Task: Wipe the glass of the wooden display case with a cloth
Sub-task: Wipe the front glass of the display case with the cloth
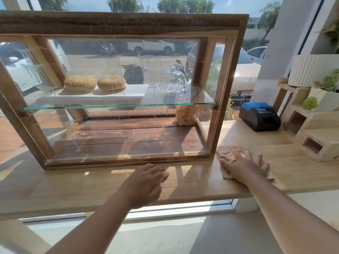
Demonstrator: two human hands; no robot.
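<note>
The wooden display case (224, 92) stands on the light wood counter (73, 187), its front glass (128, 74) streaked and smeared. Inside, two seeded buns and a small glass dome sit on the glass shelf. A beige cloth (227, 153) lies flat on the counter just right of the case's lower right corner. My right hand (242, 166) rests palm down on the cloth with fingers spread. My left hand (148, 182) hovers over the counter below the case's bottom rail, fingers loosely curled, holding nothing.
A black and blue receipt printer (259, 116) sits on the counter to the right of the case. Stepped wooden blocks (311, 142) with white plant pots (310, 70) fill the right end. The counter's front edge runs below my hands, with floor beneath.
</note>
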